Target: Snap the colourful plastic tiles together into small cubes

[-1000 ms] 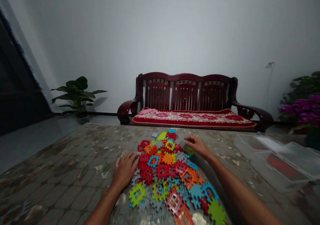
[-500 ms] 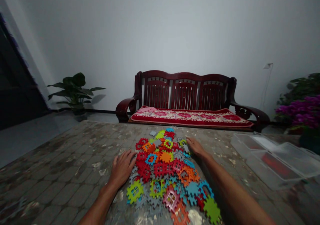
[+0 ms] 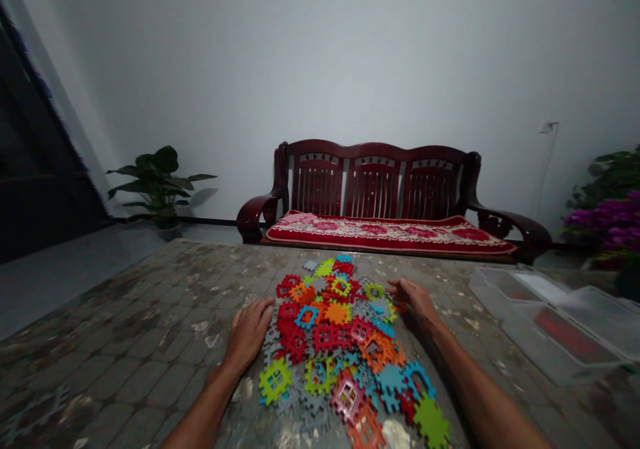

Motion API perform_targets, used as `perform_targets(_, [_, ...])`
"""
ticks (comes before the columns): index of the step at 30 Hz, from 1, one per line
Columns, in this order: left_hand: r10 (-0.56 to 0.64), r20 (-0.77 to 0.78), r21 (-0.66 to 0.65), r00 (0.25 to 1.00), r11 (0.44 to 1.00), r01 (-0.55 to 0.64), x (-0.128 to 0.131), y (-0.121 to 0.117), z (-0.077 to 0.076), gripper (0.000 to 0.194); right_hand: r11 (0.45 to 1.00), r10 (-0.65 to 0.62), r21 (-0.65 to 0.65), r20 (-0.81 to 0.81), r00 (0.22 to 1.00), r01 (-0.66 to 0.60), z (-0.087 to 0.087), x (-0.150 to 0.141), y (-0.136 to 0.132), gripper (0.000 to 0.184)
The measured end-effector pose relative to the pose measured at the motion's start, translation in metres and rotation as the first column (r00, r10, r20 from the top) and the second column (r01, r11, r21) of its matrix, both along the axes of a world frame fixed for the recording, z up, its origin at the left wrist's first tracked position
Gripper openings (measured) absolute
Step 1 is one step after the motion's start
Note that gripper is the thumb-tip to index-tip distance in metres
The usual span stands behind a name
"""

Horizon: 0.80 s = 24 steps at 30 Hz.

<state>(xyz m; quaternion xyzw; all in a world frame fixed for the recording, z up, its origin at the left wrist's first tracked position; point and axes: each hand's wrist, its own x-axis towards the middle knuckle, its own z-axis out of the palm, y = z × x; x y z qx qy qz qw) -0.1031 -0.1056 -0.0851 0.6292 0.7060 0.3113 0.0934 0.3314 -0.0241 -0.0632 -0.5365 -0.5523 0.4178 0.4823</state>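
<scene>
A heap of flat, notched plastic building pieces in red, orange, lime green, blue and grey (image 3: 325, 334) covers the middle of the table. Some pieces are window-shaped, like the pink one (image 3: 347, 396), while others are solid, like the green one (image 3: 431, 422). My left hand (image 3: 250, 329) rests along the heap's left edge with its fingers stretched forward, holding nothing. On the other side, my right hand (image 3: 413, 299) is just off the heap's right edge. Its fingers point left toward grey and lime pieces, with no piece seen in them.
A patterned cloth (image 3: 165, 329) covers the table. On the right stands a clear plastic box (image 3: 545, 349) with its lid open and something red inside. Behind the table is a dark wooden bench (image 3: 375, 182) with a red floral cover. Potted plants stand left (image 3: 160, 182) and right (image 3: 610, 222).
My right hand has drawn a little away from the heap's right edge, showing more pieces there. My left hand has stayed at the left edge. The whole view has shifted slightly.
</scene>
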Motion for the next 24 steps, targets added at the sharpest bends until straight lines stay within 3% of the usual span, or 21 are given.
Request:
perform_targets(5, [0.049, 0.197, 0.123, 0.979, 0.99, -0.074, 0.004, 0.005, 0.008, 0.051, 0.982, -0.158, 0.125, 0.143, 0.977, 0.141, -0.01, 0.012, -0.006, 0.073])
perform_targets(10, [-0.251, 0.088, 0.147, 0.964, 0.96, 0.236, 0.036, 0.034, 0.042, 0.042, 0.962, -0.246, 0.188, 0.293, 0.924, 0.196, -0.025, 0.016, -0.005, 0.067])
perform_targets(15, [-0.438, -0.036, -0.064, 0.898, 0.898, 0.436, 0.089, 0.106, 0.076, 0.05, 0.974, -0.204, 0.185, 0.468, 0.86, 0.13, -0.029, 0.012, -0.003, 0.061])
perform_targets(18, [-0.481, -0.022, -0.214, 0.876, 0.859, 0.466, 0.123, 0.153, 0.077, 0.057, 0.987, -0.12, 0.158, 0.592, 0.797, 0.031, -0.028, 0.008, -0.004, 0.06])
perform_targets(21, [-0.474, -0.005, -0.259, 0.88, 0.851, 0.457, 0.147, 0.188, 0.068, 0.067, 0.988, -0.084, 0.15, 0.669, 0.739, -0.023, -0.028, 0.003, -0.005, 0.058])
perform_targets(24, [-0.526, 0.035, -0.232, 0.85, 0.823, 0.519, 0.158, 0.208, 0.058, 0.07, 0.987, -0.093, 0.157, 0.702, 0.706, -0.025, -0.028, 0.0, -0.005, 0.059])
